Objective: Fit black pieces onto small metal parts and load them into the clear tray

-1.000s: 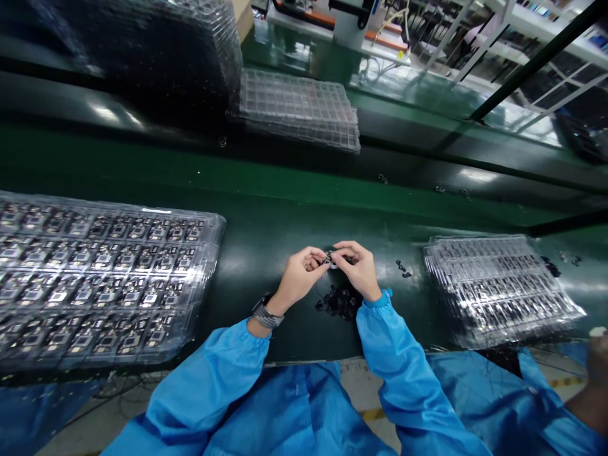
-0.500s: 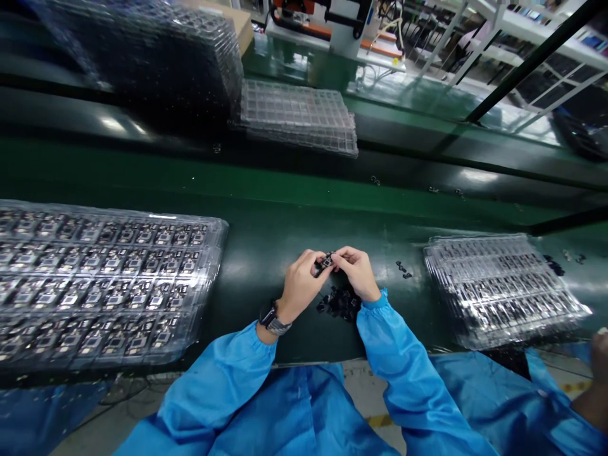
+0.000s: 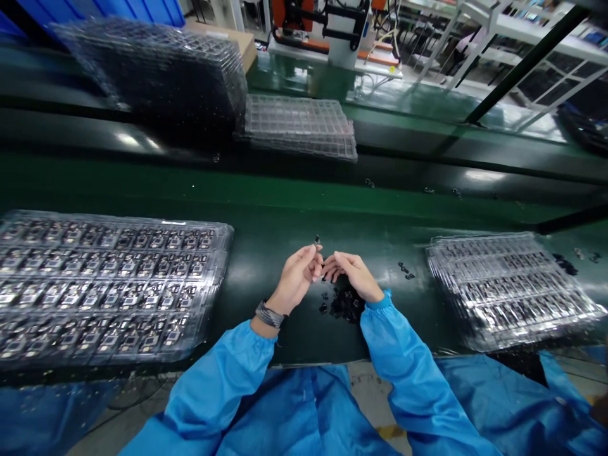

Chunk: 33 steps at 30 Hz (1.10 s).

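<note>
My left hand point(image 3: 298, 275) is closed, pinching a small circuit board point(image 3: 317, 241) that stands up edge-on beyond the thumb and fingertips. Close beside it is my right hand point(image 3: 354, 272), its fingers stretched out and loosely curved, with no part visibly gripped. Just under its fingertips a tiny dark piece shows; whether the fingers touch it I cannot tell. Below both hands a loose pile of small black parts point(image 3: 346, 305) lies on the green work surface point(image 3: 266, 253).
To the left lies a stacked clear tray point(image 3: 218, 266) filled with circuit boards. Another stack of filled trays point(image 3: 441, 266) sits at the right, near a few loose black parts point(image 3: 406, 271). Clear trays point(image 3: 297, 117) lie beyond. A person in a blue garment point(image 3: 484, 392) is at the right.
My hands have moved apart from their shared hold. The right hand has let go of the circuit board, and the left has turned it upright. The view has shifted slightly.
</note>
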Available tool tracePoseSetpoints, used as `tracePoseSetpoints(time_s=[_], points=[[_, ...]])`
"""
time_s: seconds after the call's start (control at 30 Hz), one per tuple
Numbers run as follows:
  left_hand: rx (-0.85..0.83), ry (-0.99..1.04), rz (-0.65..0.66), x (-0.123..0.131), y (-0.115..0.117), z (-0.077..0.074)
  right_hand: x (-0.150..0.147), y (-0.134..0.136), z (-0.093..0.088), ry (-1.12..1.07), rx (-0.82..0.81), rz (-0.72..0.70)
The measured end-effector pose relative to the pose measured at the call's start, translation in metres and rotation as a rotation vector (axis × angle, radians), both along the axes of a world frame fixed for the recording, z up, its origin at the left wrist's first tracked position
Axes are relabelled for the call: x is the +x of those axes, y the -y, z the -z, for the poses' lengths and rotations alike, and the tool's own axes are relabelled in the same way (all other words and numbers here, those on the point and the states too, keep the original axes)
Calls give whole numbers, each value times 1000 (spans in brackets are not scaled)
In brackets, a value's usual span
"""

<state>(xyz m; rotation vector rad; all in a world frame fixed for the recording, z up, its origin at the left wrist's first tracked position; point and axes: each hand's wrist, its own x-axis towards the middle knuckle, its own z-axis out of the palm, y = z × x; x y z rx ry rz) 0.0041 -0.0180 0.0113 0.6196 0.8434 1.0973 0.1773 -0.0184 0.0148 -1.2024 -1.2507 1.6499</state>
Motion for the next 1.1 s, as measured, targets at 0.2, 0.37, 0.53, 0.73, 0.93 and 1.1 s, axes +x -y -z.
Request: tracePoseSetpoints(time_s=[0.2, 0.37, 0.53, 0.73, 0.93, 1.1], points=[[55, -32, -120, -18, -6, -13, -2, 6, 0, 31, -63, -271], [176, -494, -165, -70, 46, -54, -2, 5, 5, 140, -36, -208], [279, -1161, -232, -182, 87, -107, -3, 9, 8, 294, 91, -259], [153, -1881, -324, -327, 29, -106, -6, 11, 13, 416, 223, -284], [245, -2042, -237, -362, -18, -77, -8, 9, 15, 401, 234, -273], [355, -1985, -202, -366, -28, -72, -7, 10, 20, 402, 239, -272]])
